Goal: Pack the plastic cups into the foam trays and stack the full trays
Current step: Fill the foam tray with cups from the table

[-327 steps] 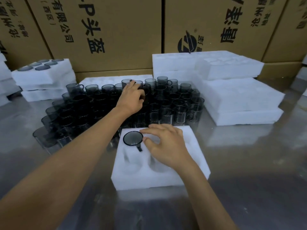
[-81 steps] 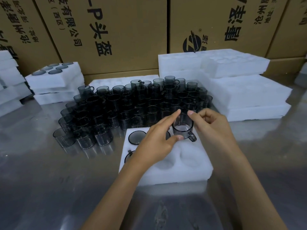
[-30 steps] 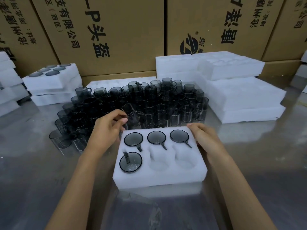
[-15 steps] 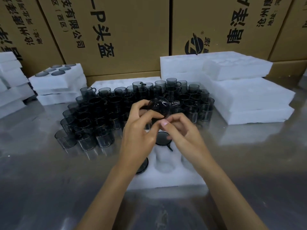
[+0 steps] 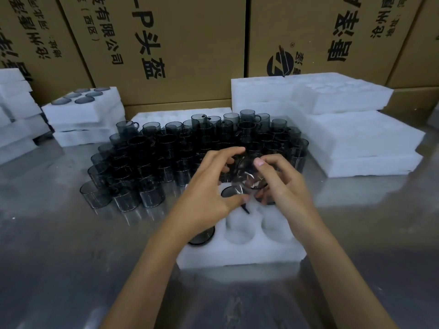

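Both the left hand (image 5: 209, 186) and right hand (image 5: 280, 184) pinched 1 smoky cup (image 5: 248, 176), held tilted just above the foam tray's (image 5: 237, 255) far edge, its 2 empty near-edge pockets lying below, toward the person.

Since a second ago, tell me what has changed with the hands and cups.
The left hand took a cup from the pile and carried it over the tray. The right hand left the tray's far right corner and joined the hold. Four cups sat in the tray then; the hands now hide most of it. Two near pockets stay empty.
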The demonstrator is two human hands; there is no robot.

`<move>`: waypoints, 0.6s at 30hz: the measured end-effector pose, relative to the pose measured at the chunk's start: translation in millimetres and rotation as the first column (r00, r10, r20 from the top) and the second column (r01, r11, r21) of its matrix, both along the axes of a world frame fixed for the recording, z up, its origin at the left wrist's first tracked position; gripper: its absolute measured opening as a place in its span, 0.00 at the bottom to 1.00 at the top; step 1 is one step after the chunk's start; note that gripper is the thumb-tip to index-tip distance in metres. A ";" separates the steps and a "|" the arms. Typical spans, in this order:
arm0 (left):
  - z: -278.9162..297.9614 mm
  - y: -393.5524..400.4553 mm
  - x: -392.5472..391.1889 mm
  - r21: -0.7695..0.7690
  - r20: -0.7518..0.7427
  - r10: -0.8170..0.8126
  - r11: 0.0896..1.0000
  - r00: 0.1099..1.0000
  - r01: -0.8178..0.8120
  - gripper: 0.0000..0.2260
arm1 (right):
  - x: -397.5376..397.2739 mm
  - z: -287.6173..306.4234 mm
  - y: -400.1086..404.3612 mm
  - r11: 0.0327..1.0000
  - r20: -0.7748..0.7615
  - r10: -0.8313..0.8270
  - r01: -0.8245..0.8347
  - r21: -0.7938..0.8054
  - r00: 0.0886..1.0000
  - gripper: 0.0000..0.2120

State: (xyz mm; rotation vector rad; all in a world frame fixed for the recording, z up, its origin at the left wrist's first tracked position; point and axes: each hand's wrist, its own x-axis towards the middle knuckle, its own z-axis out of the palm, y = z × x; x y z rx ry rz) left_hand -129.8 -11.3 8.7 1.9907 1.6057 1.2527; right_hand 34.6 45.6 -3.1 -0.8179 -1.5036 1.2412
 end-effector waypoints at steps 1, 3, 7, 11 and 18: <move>3.5 -1.9 -7.7 -0.079 0.019 -0.022 0.997 1.000 0.024 0.37 | 0.0 -0.3 0.0 0.999 0.045 0.019 -0.020 0.034 0.999 0.07; 9.7 -6.5 -21.5 -0.201 0.063 -0.068 0.976 0.996 0.080 0.34 | -0.5 -1.1 -0.7 0.992 0.139 0.041 -0.056 0.109 0.989 0.08; 15.8 -14.8 -33.8 -0.364 0.046 -0.107 0.924 0.993 0.117 0.27 | -1.6 -5.4 -1.5 0.973 0.339 0.043 -0.117 0.201 0.940 0.11; 13.8 -18.2 -31.4 -0.478 -0.140 -0.087 0.878 0.986 0.010 0.31 | -3.5 -8.4 -1.2 0.972 0.395 0.087 -0.166 0.169 0.914 0.10; 10.0 -19.9 -24.6 -0.477 -0.264 -0.065 0.876 0.962 -0.072 0.32 | 3.8 -8.4 3.6 0.962 0.447 0.106 -0.205 0.180 0.888 0.11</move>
